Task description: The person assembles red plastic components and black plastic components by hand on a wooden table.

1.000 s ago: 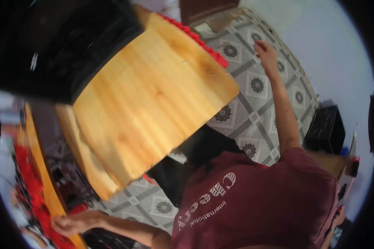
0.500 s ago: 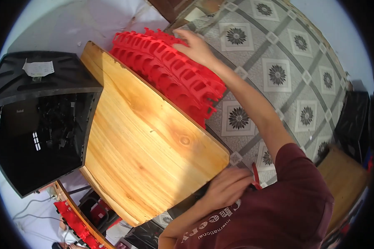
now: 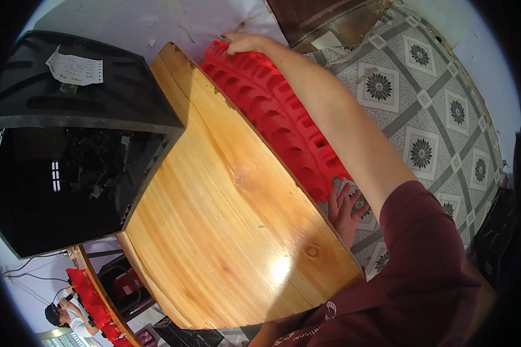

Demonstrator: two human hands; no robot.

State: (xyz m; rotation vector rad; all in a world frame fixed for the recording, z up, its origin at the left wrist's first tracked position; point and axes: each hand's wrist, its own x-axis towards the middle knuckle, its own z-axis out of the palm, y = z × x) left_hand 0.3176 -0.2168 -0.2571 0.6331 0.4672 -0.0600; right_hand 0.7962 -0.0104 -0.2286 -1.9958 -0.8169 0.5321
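Being touched at far end by right hand (image 3: 246, 44), closure can't be told: red tray (image 3: 279, 122); left hand (image 3: 345, 218) spread open beside near end.

A big yellow wooden table (image 3: 214, 231) fills the middle, with a bright spot of light (image 3: 281, 269) at six o'clock. Another wooden table (image 3: 84, 259) sits at eight. Gray flowery floor tiles (image 3: 421, 154) at three, brown door (image 3: 315, 20) at one, pale wall (image 3: 197, 20) at eleven.
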